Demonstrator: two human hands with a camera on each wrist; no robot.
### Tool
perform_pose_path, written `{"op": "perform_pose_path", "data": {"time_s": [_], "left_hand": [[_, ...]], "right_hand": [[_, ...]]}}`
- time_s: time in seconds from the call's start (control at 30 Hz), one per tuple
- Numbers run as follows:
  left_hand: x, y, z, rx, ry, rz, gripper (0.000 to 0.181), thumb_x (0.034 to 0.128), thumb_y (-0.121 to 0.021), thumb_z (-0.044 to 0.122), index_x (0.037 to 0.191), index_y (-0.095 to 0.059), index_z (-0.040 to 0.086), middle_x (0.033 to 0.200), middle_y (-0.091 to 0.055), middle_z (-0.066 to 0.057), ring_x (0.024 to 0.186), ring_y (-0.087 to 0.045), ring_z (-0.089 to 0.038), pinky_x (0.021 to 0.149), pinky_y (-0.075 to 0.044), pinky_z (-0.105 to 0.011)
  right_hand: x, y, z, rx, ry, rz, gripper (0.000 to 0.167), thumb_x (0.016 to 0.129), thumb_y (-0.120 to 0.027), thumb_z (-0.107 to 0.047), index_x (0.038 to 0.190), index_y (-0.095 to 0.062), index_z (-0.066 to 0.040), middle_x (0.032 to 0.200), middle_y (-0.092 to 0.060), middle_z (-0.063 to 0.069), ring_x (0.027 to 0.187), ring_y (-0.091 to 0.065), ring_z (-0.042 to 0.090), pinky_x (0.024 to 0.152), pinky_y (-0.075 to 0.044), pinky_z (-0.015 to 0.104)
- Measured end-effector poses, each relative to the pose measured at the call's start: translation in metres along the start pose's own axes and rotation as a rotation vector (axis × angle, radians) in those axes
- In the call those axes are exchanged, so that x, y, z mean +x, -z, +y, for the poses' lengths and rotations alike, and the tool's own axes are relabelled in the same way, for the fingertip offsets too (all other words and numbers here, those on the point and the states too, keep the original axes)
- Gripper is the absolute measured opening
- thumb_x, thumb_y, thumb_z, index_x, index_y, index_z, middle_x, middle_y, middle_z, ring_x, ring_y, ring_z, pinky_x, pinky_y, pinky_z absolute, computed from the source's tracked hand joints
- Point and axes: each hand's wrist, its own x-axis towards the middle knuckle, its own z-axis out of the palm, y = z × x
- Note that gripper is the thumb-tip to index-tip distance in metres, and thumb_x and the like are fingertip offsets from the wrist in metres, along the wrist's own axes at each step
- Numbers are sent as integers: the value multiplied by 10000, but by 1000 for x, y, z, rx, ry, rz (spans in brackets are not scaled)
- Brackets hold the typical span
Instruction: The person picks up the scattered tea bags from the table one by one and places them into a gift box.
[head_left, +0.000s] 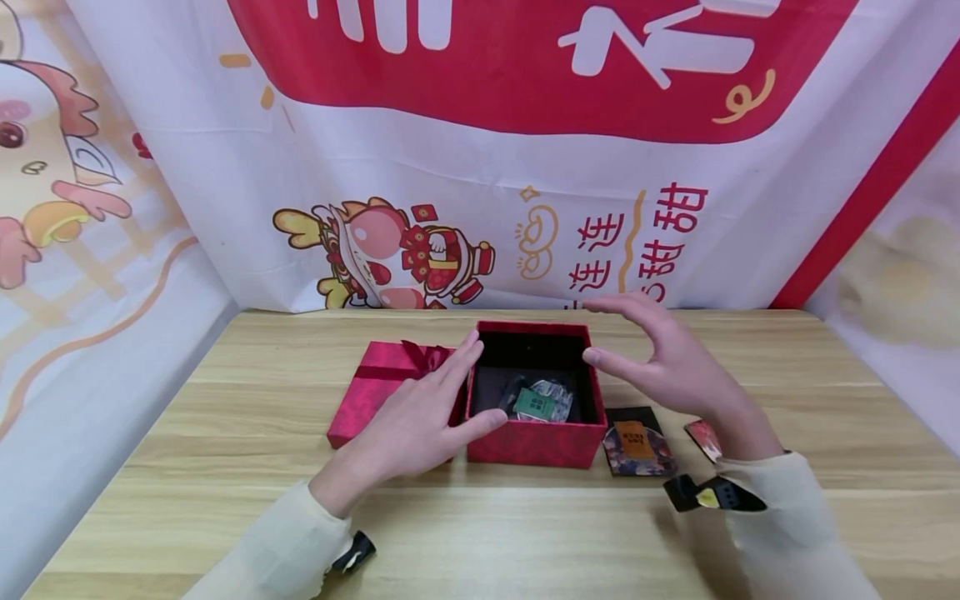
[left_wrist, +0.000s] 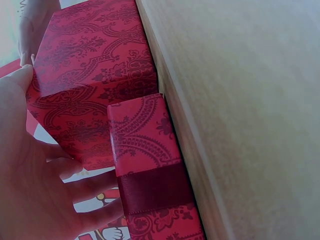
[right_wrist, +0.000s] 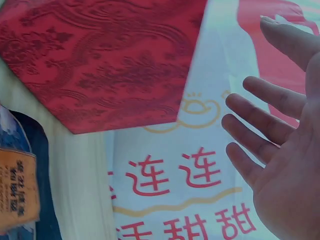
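Observation:
A red patterned box stands uncovered on the table, black inside. In it lies a clear plastic packet with a green label. My left hand lies along the box's left side, fingers extended, its thumb by the front rim. In the left wrist view the thumb touches the box, and the fingers reach behind the ribboned lid. My right hand hovers beside the right wall, fingers spread and holding nothing. The right wrist view shows a gap between this hand and the box.
The red lid with its bow sits against the box's left side. At its right lie a dark flat packet with an orange label and a small red-and-white piece, partly behind my right wrist. A printed cloth hangs behind the table.

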Motion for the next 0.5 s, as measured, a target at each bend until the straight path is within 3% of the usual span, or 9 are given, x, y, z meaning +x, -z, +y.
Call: {"op": "perform_pose_path", "data": {"time_s": [0.1, 0.3, 0.4, 0.5], "left_hand": [[0, 0, 0, 6, 0, 0, 984, 963, -522, 789, 1723, -117, 311, 1785, -70, 192, 1225, -638, -201, 806, -514, -348], [0, -1, 0, 7, -7, -6, 997, 950, -482, 831, 1721, -101, 326, 1787, -62, 190, 1466, -543, -234, 970, -536, -425], [0, -1, 0, -1, -2, -5, 987, 950, -500, 820, 1716, -86, 356, 1784, -66, 202, 1358, -602, -214, 856, -531, -375], [0, 0, 0, 4, 4, -7, 984, 950, -500, 820, 1714, -79, 365, 1782, -63, 208, 1338, -608, -203, 841, -531, -358]], "right_hand": [[-2, 5, -2, -3, -5, 15, 560, 967, -796, -309, 1488, -592, -318, 1516, -583, -36, 1432, -500, 234, 1156, -394, 692], [-10, 11, -3, -22, -41, 17, 572, 965, -796, -336, 1496, -583, -325, 1546, -564, -35, 1447, -485, 253, 1135, -401, 714], [-18, 15, 2, -32, -40, 15, 582, 963, -801, -314, 1500, -577, -312, 1550, -571, -17, 1439, -498, 271, 1124, -410, 707], [-27, 18, 11, -56, -15, 11, 602, 954, -814, -272, 1507, -575, -287, 1527, -599, -6, 1403, -534, 242, 1153, -448, 516]]}}
